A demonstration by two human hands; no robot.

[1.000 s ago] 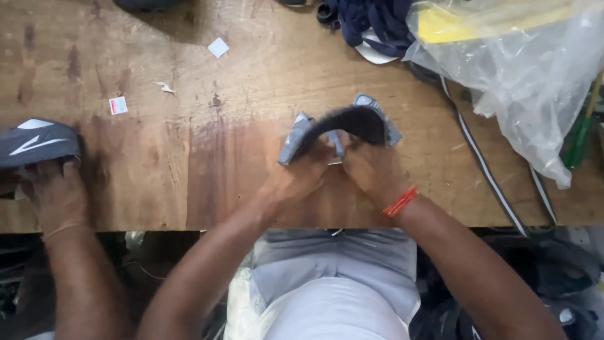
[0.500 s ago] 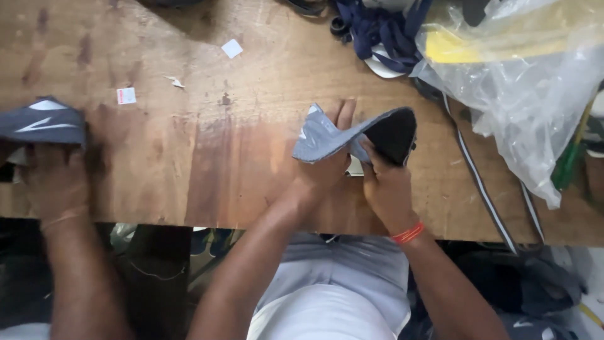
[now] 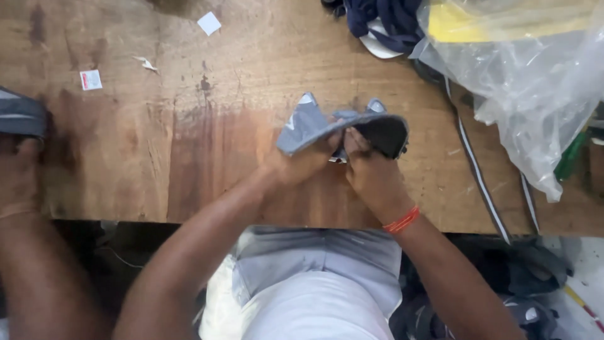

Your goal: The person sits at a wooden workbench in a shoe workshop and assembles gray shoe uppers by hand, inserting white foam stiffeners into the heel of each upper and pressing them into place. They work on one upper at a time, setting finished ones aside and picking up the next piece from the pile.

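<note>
At the far left, another person's hand (image 3: pixel 19 182) rests by a grey shoe (image 3: pixel 20 114). Your left hand (image 3: pixel 301 165) and right hand (image 3: pixel 371 173) both pinch a grey shoe piece (image 3: pixel 340 127) just above the table (image 3: pixel 157 145). A plastic bag (image 3: pixel 528 82) lies right.

shoe upper (image 3: pixel 343 129) mid-table (image 3: pixel 157 157), plastic bag (image 3: pixel 522 82) to its right, paper scraps (image 3: pixel 91 79) far left
</note>
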